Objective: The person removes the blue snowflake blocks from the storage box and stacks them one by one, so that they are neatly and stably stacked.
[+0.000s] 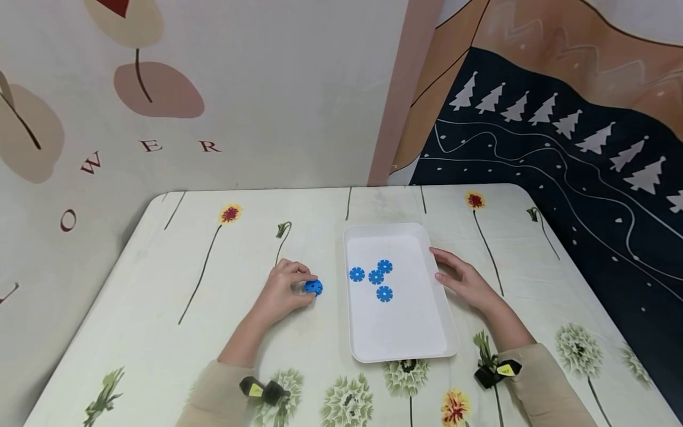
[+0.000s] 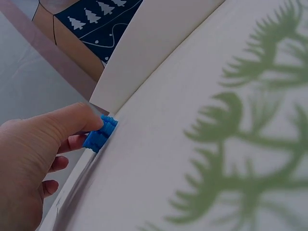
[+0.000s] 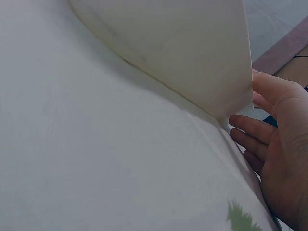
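In the head view my left hand pinches a small stack of blue notched plastic discs between thumb and fingers, left of a white tray. The left wrist view shows the thumb on the stacked discs, whose layered edges face the camera; how many there are I cannot tell. Several loose blue notched discs lie flat in the tray's upper half, two of them touching or overlapping. My right hand rests against the tray's right side with loosely extended fingers.
A pale flower-printed cloth covers the table under the tray. Behind its far edge stands a light wall with letters, and a dark panel with white trees is at right. Black wrist straps sit on both sleeves.
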Demonstrator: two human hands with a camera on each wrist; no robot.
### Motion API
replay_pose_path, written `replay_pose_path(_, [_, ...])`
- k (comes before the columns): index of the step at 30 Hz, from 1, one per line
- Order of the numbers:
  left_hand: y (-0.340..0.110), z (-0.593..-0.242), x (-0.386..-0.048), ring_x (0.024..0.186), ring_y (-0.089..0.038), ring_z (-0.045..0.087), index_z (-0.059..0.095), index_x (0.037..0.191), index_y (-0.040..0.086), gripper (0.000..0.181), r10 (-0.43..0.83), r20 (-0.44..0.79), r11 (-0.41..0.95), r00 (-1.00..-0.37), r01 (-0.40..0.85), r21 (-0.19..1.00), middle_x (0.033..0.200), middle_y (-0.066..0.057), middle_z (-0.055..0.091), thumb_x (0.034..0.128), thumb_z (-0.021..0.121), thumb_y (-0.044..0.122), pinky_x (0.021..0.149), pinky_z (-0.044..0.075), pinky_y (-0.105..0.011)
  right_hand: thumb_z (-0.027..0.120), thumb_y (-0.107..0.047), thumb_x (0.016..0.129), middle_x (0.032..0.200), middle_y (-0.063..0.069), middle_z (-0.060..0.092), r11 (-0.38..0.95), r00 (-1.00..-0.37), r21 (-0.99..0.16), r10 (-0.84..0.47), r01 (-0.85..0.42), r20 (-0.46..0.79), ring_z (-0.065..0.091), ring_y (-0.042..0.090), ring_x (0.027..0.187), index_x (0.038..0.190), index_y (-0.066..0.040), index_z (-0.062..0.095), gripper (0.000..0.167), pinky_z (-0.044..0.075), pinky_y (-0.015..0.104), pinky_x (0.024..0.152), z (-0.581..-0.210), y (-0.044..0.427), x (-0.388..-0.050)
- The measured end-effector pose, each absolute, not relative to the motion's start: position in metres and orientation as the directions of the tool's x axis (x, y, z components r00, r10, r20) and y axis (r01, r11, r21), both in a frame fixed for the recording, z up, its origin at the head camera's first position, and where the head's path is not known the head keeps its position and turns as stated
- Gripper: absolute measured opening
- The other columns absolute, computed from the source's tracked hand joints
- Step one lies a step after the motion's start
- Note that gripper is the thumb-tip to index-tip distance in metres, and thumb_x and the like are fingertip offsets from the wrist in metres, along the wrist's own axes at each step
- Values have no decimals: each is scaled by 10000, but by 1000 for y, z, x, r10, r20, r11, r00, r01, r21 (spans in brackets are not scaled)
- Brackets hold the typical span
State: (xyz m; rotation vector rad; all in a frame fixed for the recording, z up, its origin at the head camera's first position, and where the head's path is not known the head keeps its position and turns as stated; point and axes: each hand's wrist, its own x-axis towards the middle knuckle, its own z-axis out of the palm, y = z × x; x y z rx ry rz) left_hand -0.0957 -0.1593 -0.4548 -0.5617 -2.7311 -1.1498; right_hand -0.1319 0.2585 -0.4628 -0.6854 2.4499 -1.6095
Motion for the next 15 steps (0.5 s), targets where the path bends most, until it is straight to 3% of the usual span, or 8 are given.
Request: replay_pose_path(15, [-160, -455, -97, 938, -180, 454, 766, 975, 86, 278, 296, 262, 652, -918, 395, 647, 977, 15, 626, 711, 839, 131, 858, 360, -438, 565, -66, 963, 1377, 256, 434, 310, -885, -906, -448, -288, 128, 361, 424, 1289, 1459, -13, 353, 543, 281, 124, 989, -463, 260, -132])
